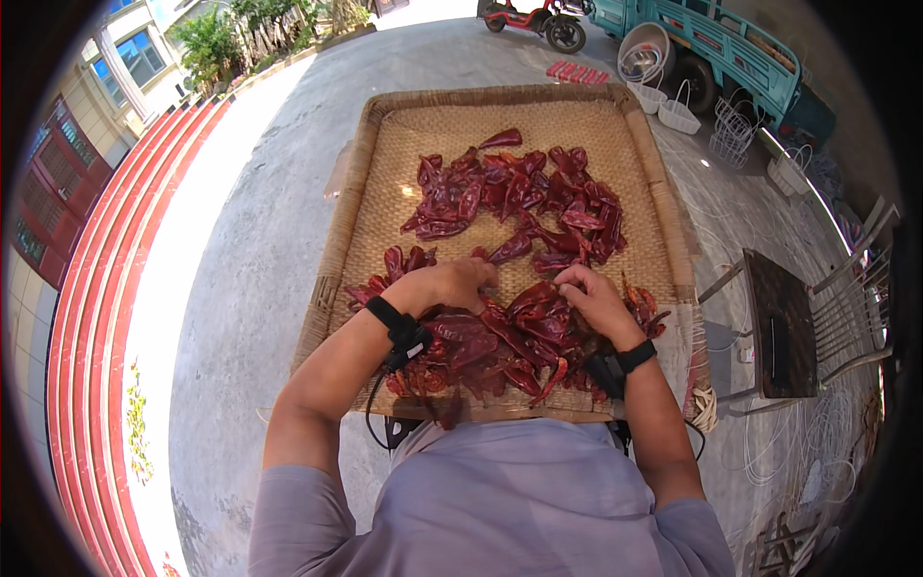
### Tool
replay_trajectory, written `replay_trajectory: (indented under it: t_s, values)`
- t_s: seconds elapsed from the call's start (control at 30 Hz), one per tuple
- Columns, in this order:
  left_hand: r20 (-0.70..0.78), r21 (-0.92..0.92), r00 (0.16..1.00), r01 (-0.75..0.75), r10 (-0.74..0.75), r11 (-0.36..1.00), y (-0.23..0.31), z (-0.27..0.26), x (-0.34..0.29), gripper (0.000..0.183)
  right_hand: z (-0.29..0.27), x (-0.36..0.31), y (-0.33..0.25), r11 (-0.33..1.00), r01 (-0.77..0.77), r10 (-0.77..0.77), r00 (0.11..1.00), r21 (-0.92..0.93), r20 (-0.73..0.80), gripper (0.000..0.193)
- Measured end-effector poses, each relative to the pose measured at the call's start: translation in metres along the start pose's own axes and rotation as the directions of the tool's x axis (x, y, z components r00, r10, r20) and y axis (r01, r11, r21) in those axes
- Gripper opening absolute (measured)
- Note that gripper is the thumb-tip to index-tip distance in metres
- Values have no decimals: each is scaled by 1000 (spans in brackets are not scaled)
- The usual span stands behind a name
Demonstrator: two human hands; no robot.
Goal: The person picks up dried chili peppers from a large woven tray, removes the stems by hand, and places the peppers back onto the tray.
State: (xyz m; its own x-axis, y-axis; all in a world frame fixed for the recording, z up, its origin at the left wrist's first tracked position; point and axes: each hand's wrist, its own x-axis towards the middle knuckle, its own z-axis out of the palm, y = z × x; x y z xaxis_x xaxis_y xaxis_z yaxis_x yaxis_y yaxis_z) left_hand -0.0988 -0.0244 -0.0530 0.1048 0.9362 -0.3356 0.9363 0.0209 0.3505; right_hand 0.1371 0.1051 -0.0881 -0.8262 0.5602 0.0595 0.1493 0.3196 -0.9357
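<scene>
Dried red chili peppers, wrinkled and dark, lie in a large woven tray [500, 94]. A heap of chili peppers [461, 341] fills its near side, and a looser group of chili peppers [519, 192] spreads farther back. My left hand [459, 286] is over the left of the near heap, its fingers curled inward and slightly blurred; what they hold is hidden. At the right of the same heap, my right hand [594, 300] pinches the end of one dried chili pepper [536, 300] between thumb and fingers. Black bands circle both wrists.
On the right stand a dark-seated chair [781, 322] and several wire baskets [735, 135]. A teal cargo vehicle [707, 48] and a red scooter [532, 19] are at the back. Red-edged steps [96, 317] run along the left. The tray's near rim meets my body.
</scene>
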Motion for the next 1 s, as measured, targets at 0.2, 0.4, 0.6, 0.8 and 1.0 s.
replay_trajectory:
  t_s: [0.2,0.4,0.6,0.8,1.0]
  values:
    - [141,-36,990,21,-16,999,10,-11,-2,30,-1,0,-1,1000,-17,17,1000,15,8,15]
    - [114,-109,993,20,-7,994,9,-13,-9,26,-1,-1,-4,1000,-25,25,1000,-3,9,15]
    - [63,-162,994,-74,85,984,8,-12,-10,28,0,1,2,1000,-14,14,1000,21,7,15]
    - [-3,-190,1000,23,-24,982,12,-14,-14,28,0,1,2,999,-24,24,1000,30,0,15]
    - [-31,-200,996,75,-83,977,12,-16,-16,28,-1,1,1,999,-35,35,999,14,10,14]
